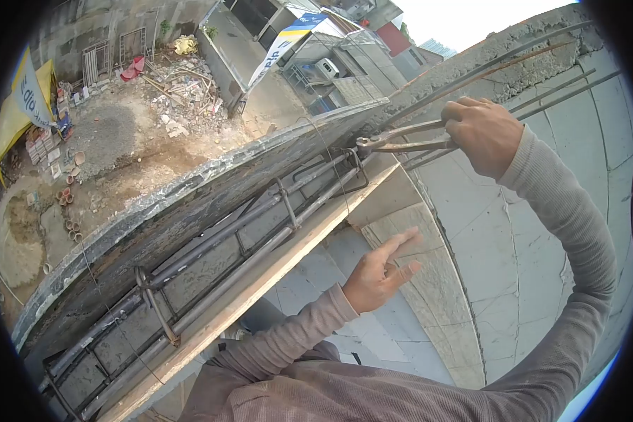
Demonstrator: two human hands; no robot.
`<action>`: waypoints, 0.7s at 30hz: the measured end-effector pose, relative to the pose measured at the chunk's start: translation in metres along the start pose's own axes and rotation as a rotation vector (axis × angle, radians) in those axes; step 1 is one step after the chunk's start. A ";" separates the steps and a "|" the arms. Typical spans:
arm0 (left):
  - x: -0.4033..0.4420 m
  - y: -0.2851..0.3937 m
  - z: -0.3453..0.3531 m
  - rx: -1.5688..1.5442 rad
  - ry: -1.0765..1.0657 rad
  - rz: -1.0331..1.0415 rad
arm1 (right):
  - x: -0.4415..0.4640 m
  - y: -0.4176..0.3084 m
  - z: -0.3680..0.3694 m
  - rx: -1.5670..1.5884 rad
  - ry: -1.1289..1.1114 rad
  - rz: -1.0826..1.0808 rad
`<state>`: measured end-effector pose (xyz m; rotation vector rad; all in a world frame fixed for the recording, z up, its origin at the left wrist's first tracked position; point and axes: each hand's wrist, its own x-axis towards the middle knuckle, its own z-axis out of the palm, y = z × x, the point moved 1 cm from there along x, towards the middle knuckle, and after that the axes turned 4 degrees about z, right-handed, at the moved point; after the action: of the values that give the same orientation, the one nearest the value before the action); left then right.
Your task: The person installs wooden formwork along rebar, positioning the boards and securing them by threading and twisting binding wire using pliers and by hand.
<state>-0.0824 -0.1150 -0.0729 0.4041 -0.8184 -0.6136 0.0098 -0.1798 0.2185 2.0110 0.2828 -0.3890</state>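
My right hand [482,133] is closed round the handles of metal pincers [408,137], whose jaws are at the end of a rebar cage [260,218]. Below the pincers, my left hand [383,274] hangs in the air with thumb and fingers apart, holding nothing. The cage has long bars joined by bent stirrups and lies in a narrow channel. A wooden board [281,271] runs along its near side. Thin wire [337,176] crosses over the cage near the jaws.
A concrete wall edge [169,190] curves beyond the cage, with a rubble-strewn yard [183,98] far below. Loose bars [563,88] extend at upper right beside rough concrete [520,70]. Large grey panels [541,232] lie at right. Banners [286,48] stand over the yard.
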 end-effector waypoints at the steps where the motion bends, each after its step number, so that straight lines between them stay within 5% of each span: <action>1: -0.008 -0.004 -0.002 -0.007 0.002 0.001 | 0.011 -0.001 0.002 -0.002 -0.006 -0.003; 3: -0.023 -0.012 -0.005 0.110 -0.053 -0.151 | 0.029 -0.003 0.007 -0.102 -0.090 0.042; 12: -0.035 -0.022 -0.008 0.169 -0.071 -0.162 | 0.056 -0.006 0.016 0.107 -0.411 0.081; 21: -0.037 -0.031 -0.015 0.126 -0.054 -0.202 | 0.072 0.013 0.041 0.170 -0.427 0.013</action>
<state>-0.1014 -0.1129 -0.1195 0.5919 -0.8767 -0.7654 0.0748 -0.2201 0.1830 2.0324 -0.0316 -0.8418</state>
